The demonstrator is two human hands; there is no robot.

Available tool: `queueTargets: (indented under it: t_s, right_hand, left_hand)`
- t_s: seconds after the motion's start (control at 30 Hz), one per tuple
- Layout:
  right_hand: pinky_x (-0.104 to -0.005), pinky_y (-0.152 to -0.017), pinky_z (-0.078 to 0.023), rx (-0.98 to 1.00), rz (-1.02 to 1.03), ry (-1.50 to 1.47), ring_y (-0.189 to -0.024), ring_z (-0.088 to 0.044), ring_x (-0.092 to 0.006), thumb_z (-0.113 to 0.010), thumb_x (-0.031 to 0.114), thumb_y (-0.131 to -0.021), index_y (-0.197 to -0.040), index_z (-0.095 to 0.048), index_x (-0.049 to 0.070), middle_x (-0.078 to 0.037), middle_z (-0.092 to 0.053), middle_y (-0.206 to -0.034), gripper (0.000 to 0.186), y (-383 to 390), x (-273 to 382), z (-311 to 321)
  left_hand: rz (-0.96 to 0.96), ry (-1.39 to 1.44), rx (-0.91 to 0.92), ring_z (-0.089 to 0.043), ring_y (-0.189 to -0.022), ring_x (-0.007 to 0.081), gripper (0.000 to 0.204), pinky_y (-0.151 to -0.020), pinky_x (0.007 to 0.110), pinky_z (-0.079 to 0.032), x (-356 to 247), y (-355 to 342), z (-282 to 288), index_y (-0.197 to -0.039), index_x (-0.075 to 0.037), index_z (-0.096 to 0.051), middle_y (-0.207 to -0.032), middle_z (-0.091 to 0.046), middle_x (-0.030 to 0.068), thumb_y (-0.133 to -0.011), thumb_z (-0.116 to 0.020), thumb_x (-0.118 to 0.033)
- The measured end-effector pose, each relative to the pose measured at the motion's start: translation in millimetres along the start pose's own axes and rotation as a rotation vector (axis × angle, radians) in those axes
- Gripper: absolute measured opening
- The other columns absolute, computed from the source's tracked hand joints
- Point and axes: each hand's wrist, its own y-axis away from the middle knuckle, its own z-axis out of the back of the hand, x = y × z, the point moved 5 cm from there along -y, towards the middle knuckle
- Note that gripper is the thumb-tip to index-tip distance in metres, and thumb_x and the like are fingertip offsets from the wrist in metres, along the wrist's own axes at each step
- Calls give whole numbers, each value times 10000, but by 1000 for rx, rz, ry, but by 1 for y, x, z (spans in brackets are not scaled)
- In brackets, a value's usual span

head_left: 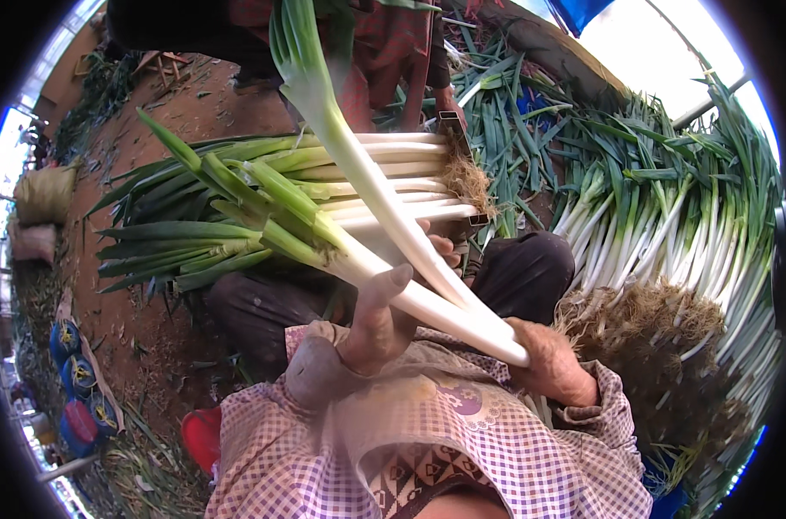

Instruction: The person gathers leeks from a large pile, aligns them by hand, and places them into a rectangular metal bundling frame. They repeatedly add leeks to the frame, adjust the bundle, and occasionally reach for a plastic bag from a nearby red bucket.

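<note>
Two thick leeks lie across my lap, their white ends together at the right. The upper leek points steeply up and away; the lower leek slants to the left with split green leaves. My left hand is closed around their white shafts, thumb in front and fingertips showing beyond them. At the white ends, my right hand grips the leeks, its fingers partly hidden. Just beyond lies a bundle of leeks, roots to the right, against a metal frame.
A large pile of leeks with matted roots stands at my right. Opposite me is another person in red-checked clothing, a hand near the frame. Blue bundles and a red object are at left.
</note>
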Motion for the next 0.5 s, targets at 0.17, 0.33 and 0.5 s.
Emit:
queueTargets:
  t_s: [0.17,0.33,0.5]
  right_hand:
    - [-394,-815,-495,189,-206,-466,-925,-622,-292,-697,133,-785,-1179,-534,43,-147,-626,-1051,436,57,-80,-68]
    - [-428,-683,-495,50,-206,151,-781,-624,-340,-712,57,-638,-1063,-576,78,-119,-626,-821,447,77,-78,-22]
    - [-351,-682,-425,-147,-61,546,-706,-537,-216,-745,64,-648,-1018,-586,45,-67,-557,-752,403,37,-77,17]
  left_hand:
    - [362,-27,-77,-510,-1176,304,631,-991,457,-448,68,30,40,-1351,-28,-340,-1165,-550,179,-811,-637,-160]
    - [585,293,19,-404,-1276,348,664,-1102,492,-336,90,43,34,-1370,-23,-319,-1388,-371,212,-824,-665,-175]
    - [246,7,154,-401,-1279,349,659,-1099,496,-330,50,26,20,-1371,-30,-338,-1376,-394,207,-828,-668,-204]
